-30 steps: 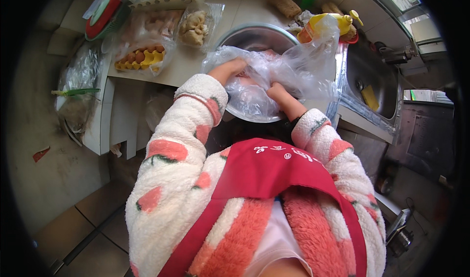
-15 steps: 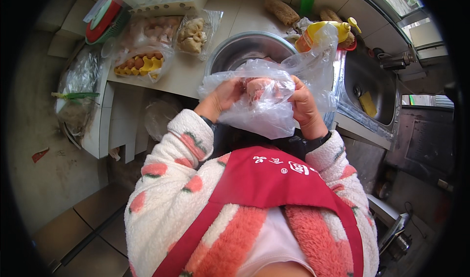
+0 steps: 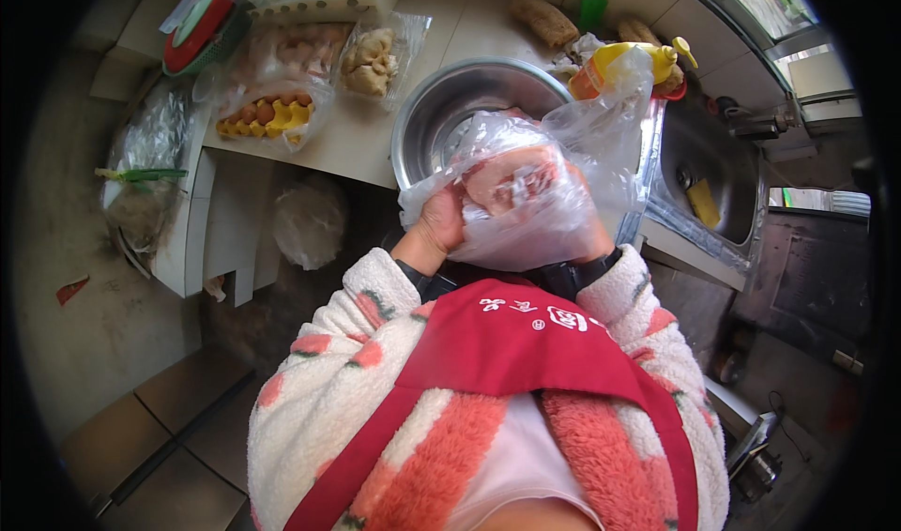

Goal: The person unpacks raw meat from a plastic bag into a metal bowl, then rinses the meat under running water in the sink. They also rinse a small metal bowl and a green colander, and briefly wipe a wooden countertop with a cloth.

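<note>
Leftmost on the counter, brown eggs [image 3: 266, 111] sit in a yellow tray [image 3: 297, 116], with a bag of pale lumps [image 3: 371, 60] just beside. Next, a metal bowl [image 3: 414, 129] stands near the counter's front edge. The left hand [image 3: 439, 221] grips the left side of a clear plastic bag [image 3: 526, 235]; raw meat [image 3: 511, 176] lies inside, held up at the bowl's near rim. The right hand [image 3: 593, 231] bears against the bag's right side; film hides its fingers, so closure cannot be told. Farther right: yellow bottle [image 3: 615, 62], sink [image 3: 741, 170], yellow sponge [image 3: 702, 203].
</note>
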`<action>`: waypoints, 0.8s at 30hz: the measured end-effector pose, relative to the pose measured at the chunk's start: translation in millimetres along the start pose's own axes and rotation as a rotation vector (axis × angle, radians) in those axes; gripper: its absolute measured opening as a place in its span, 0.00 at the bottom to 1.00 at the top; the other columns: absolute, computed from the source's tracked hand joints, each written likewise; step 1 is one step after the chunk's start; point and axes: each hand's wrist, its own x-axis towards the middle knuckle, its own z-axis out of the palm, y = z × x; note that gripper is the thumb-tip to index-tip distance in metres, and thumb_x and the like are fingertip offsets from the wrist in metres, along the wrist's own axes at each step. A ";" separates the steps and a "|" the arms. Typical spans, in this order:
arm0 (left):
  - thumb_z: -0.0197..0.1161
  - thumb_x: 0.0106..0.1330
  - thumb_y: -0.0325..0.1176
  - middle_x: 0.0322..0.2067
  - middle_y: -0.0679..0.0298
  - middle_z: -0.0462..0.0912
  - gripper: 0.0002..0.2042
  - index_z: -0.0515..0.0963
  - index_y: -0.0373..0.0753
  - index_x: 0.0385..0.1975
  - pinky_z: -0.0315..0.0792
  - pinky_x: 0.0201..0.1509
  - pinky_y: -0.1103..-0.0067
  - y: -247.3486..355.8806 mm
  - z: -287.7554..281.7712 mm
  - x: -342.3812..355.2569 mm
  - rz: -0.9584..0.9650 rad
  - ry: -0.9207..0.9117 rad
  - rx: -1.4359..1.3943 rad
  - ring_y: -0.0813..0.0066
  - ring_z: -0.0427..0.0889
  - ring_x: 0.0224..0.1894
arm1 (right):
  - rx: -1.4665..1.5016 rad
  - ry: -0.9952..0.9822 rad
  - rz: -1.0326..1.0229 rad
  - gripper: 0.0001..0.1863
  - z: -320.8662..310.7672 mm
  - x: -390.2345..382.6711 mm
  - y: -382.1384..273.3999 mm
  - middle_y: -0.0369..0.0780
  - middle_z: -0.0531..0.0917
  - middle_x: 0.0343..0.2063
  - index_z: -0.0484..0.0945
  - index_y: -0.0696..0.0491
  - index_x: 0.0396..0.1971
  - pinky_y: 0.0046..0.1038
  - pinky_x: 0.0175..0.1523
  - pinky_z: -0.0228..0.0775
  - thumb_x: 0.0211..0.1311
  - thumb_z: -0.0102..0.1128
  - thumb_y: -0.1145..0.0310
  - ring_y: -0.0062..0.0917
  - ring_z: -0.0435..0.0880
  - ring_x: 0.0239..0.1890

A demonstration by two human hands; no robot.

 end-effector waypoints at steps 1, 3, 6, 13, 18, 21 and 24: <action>0.51 0.57 0.49 0.47 0.60 0.70 0.24 0.67 0.38 0.48 0.62 0.54 0.70 -3.6 3.6 0.7 0.072 0.195 0.102 0.66 0.68 0.49 | 0.024 0.031 0.001 0.17 -0.2 -1.1 5.5 0.38 0.75 0.36 0.70 0.56 0.40 0.23 0.43 0.67 0.47 0.57 0.75 0.23 0.74 0.37; 0.51 0.57 0.50 0.48 0.60 0.69 0.25 0.67 0.38 0.48 0.60 0.55 0.70 -9.1 10.3 -2.1 0.123 0.169 0.155 0.66 0.67 0.50 | 0.072 0.031 -0.040 0.15 0.3 1.9 16.0 0.37 0.73 0.37 0.69 0.55 0.41 0.22 0.44 0.66 0.51 0.55 0.72 0.21 0.72 0.38; 0.50 0.56 0.51 0.50 0.59 0.68 0.27 0.64 0.37 0.51 0.57 0.57 0.71 -5.4 15.9 -4.8 0.215 0.061 0.160 0.65 0.66 0.52 | 0.148 -0.057 -0.131 0.11 7.4 12.0 35.1 0.37 0.71 0.37 0.68 0.55 0.40 0.20 0.44 0.65 0.58 0.46 0.70 0.18 0.70 0.39; 0.56 0.55 0.37 0.43 0.58 0.71 0.23 0.62 0.34 0.49 0.61 0.53 0.75 31.2 19.4 -3.1 0.280 0.049 0.197 0.67 0.69 0.47 | 0.467 -0.554 0.271 0.12 7.9 7.4 34.7 0.37 0.73 0.36 0.69 0.55 0.42 0.20 0.44 0.66 0.60 0.45 0.69 0.18 0.71 0.38; 0.58 0.54 0.38 0.45 0.59 0.69 0.32 0.51 0.33 0.56 0.62 0.52 0.79 50.6 46.3 -29.0 0.441 0.022 0.554 0.72 0.70 0.44 | -0.101 -0.210 0.008 0.12 16.5 1.2 5.5 0.38 0.77 0.34 0.72 0.57 0.40 0.21 0.37 0.71 0.56 0.50 0.70 0.20 0.76 0.33; 0.64 0.49 0.41 0.51 0.58 0.62 0.41 0.46 0.35 0.59 0.62 0.51 0.81 60.1 54.3 -40.1 0.319 0.124 0.854 0.70 0.67 0.49 | 0.182 -0.061 0.191 0.13 9.0 5.4 -16.0 0.39 0.77 0.35 0.72 0.59 0.39 0.23 0.35 0.72 0.53 0.53 0.72 0.20 0.76 0.33; 0.65 0.47 0.39 0.55 0.58 0.57 0.42 0.45 0.40 0.60 0.64 0.50 0.77 49.5 46.3 -43.9 0.391 0.035 1.173 0.67 0.67 0.50 | -0.133 -0.036 0.107 0.14 -3.5 8.2 -23.7 0.40 0.77 0.35 0.72 0.60 0.40 0.23 0.34 0.72 0.53 0.52 0.71 0.21 0.76 0.32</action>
